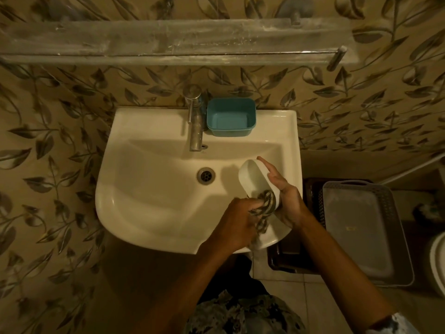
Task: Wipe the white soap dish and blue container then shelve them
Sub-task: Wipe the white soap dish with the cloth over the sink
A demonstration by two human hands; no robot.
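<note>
The white soap dish [254,178] is tilted on its side over the right part of the sink basin, and my right hand [287,197] grips it from the right with the forefinger stretched along its rim. My left hand [237,219] clutches a patterned cloth [263,210] and presses it into the near end of the dish. The blue container [230,116] stands upright and empty on the sink's back ledge, just right of the tap. A long glass shelf [168,42] runs across the wall above the sink.
The white sink [149,189] has a chrome tap [195,116] at the back and a drain [206,175] in the middle. A grey basket with a lid [361,227] sits on the floor to the right over a dark crate. Leaf-patterned tiles cover the wall.
</note>
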